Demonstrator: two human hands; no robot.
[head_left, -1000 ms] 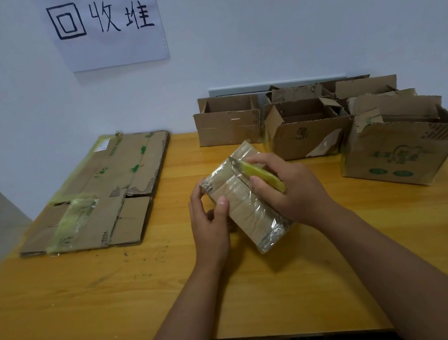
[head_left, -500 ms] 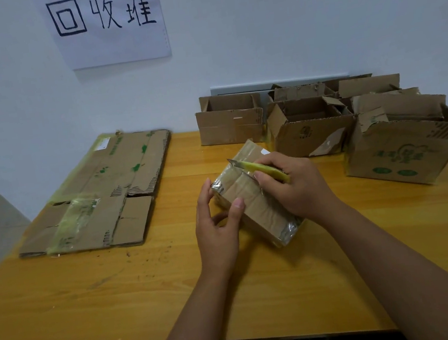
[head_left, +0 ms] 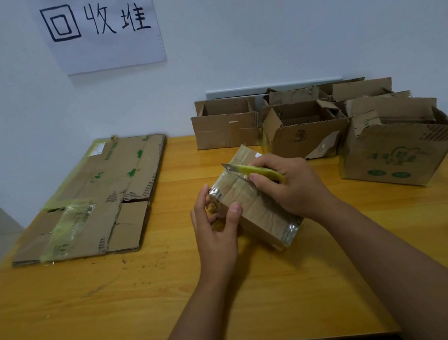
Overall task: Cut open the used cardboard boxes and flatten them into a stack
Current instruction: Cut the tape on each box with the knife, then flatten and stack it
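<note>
While right hand (head_left: 295, 186) fingers (head_left: 259, 178) grip yellow knife (head_left: 256, 170), blade at taped seam, left hand (head_left: 215, 227) pinches small taped box (head_left: 252, 203) near table (head_left: 121, 309) centre. Step: slitting tape. Next: steady draw along seam, thumb clear. Versus earlier frame: left fingers now closed on box end.

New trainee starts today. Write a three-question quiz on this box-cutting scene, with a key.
1. True or false: the right hand holds a knife.
2. What does the left hand steady?
A) the small box
B) the paper sign
C) a roll of tape
3. Fill in: the flattened cardboard lies on the table's ____ side.

Key: 1 true; 2 A; 3 left.
</note>
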